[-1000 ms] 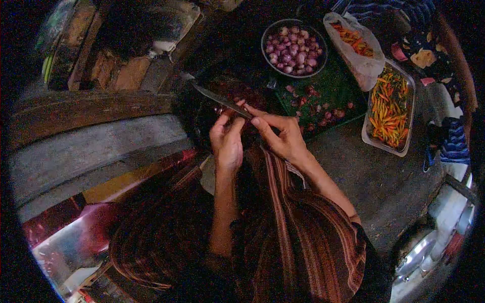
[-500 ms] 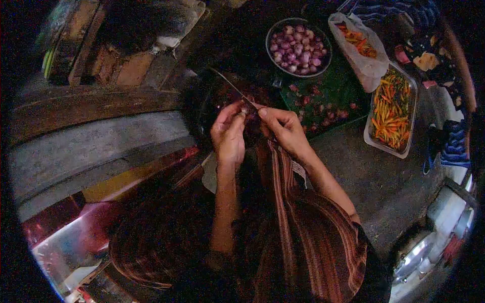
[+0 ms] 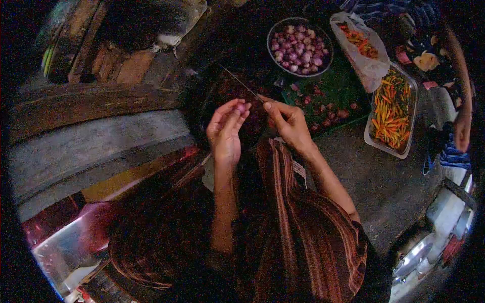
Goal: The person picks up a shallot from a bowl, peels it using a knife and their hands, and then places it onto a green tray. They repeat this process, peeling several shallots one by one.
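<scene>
Left hand [image 3: 225, 134] fingertips pinch 1 shallot [image 3: 241, 107]. Right hand [image 3: 290, 126] fingers close around 1 knife [image 3: 241, 83], blade pointing far-left, tip clear of objects. Far right, well apart: 1 bowl [image 3: 268, 50], 1 chilli tray [image 3: 384, 150].

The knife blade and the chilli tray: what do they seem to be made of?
The knife is likely metal: its thin blade shows a dull grey sheen. The tray is probably clear plastic: its pale rim looks translucent, with chillies visible inside.
</scene>
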A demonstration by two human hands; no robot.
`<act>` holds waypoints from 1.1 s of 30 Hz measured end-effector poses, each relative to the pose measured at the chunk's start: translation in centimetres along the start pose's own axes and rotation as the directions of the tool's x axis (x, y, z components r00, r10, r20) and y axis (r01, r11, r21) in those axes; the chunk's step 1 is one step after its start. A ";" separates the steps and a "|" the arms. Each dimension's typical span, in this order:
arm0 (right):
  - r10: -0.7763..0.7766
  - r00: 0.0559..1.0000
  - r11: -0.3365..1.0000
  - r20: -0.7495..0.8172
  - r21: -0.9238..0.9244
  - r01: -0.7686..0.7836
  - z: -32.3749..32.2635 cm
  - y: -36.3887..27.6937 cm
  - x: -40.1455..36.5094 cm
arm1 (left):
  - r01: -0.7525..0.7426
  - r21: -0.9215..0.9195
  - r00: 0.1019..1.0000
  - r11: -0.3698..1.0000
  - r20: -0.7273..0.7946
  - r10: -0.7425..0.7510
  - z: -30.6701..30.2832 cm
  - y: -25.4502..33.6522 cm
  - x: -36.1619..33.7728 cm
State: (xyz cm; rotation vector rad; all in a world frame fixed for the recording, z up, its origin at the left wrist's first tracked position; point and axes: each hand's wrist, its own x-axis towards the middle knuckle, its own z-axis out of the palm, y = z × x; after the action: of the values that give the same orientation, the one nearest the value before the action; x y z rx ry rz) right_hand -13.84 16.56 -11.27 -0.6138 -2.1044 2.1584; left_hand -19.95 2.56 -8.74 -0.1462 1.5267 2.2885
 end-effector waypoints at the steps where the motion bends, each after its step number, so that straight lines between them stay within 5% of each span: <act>1: -0.071 0.996 0.997 -0.053 -0.025 0.070 0.1 -0.5 -0.1 | 0.000 -0.001 1.000 1.000 0.000 0.000 -0.1 0.0 0.0; 5: -0.105 0.992 0.971 -0.065 -0.223 0.088 0.0 -1.7 -0.2 | 0.006 -0.008 1.000 1.000 0.010 -0.006 -0.9 -0.4 0.4; 7: -0.250 0.967 0.923 -0.054 -0.315 0.221 0.0 -1.2 0.0 | -0.011 -0.002 1.000 1.000 0.017 0.011 -0.9 -0.4 0.4; 14: -0.175 0.984 0.844 -0.043 -0.521 0.127 0.1 -1.5 0.3 | 0.011 0.003 0.999 1.000 -0.047 -0.010 -1.0 -0.1 0.3; 17: -0.165 0.981 0.861 -0.103 -0.500 0.092 0.6 -2.6 -0.1 | -0.018 -0.022 1.000 1.000 -0.010 0.018 -1.3 -0.4 0.6; 19: -0.258 0.965 0.948 -0.045 -0.203 0.244 1.1 -1.7 -0.1 | -0.032 -0.042 0.999 0.999 0.013 0.033 -1.2 -0.4 0.6; 20: -0.259 0.965 0.948 -0.047 -0.204 0.244 1.1 -1.6 -0.2 | -0.027 -0.074 1.000 0.997 0.011 0.028 -1.1 -0.4 0.5; 22: -0.138 0.982 0.978 0.132 -0.141 0.156 1.0 -2.0 -0.5 | -0.022 -0.106 1.000 0.994 0.009 0.023 -1.1 -0.4 0.4; 26: -0.025 0.971 0.982 0.239 -0.176 0.069 0.6 -2.6 -0.6 | -0.038 -0.071 0.999 0.997 -0.020 0.037 -1.3 -0.6 0.5; 29: -0.099 0.968 0.991 0.230 -0.069 0.118 1.0 -2.0 -0.5 | -0.059 -0.050 0.998 0.997 -0.034 0.058 -1.6 -0.7 0.5; 31: -0.282 0.943 0.956 0.176 -0.027 0.291 1.3 -1.3 -0.3 | -0.067 -0.038 0.997 0.997 -0.038 0.066 -1.7 -0.8 0.5; 33: -0.227 0.956 0.973 0.184 -0.008 0.232 1.1 -1.4 -0.3 | -0.088 -0.019 0.995 0.996 -0.046 0.087 -1.7 -0.9 0.6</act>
State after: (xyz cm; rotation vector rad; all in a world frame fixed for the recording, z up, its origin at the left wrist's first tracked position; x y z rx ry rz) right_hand -14.20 15.53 -9.83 -0.1654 -2.1730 2.1268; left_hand -20.34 1.45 -10.39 -0.1407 1.5611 2.3846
